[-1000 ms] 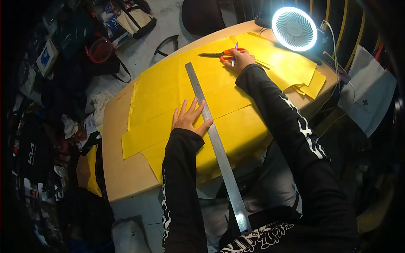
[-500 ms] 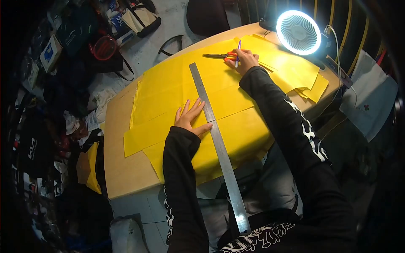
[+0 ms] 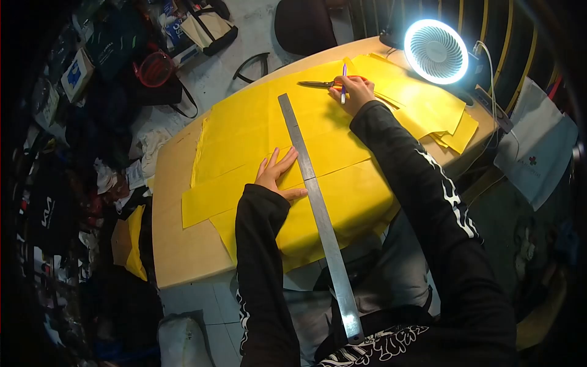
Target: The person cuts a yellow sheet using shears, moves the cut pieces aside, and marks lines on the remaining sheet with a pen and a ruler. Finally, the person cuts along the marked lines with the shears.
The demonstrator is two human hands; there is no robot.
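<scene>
A long steel ruler [image 3: 321, 214] lies across the yellow fabric [image 3: 244, 134] and sticks out past the table's near edge towards my body. My left hand [image 3: 278, 175] rests flat on the fabric with fingers spread, its fingertips right at the ruler's left edge. Near the far side, my right hand [image 3: 357, 95] is closed around a slim purple-and-white pen [image 3: 343, 93], which stands nearly upright. A pair of scissors [image 3: 316, 84] with orange-red handles lies just beyond that hand, blades pointing left and handles partly hidden by my fingers.
A lit ring-shaped fan lamp [image 3: 435, 51] stands at the table's back right, its white cable [image 3: 491, 85] hanging down. Folded yellow pieces [image 3: 449, 116] lie below it. Bare wood of the table [image 3: 174, 244] shows at left. A dark chair [image 3: 304, 25] stands behind.
The view has shifted slightly. My right hand, with the pen, sits a little nearer the scissors' handles and covers more of them. My left hand stays beside the ruler.
</scene>
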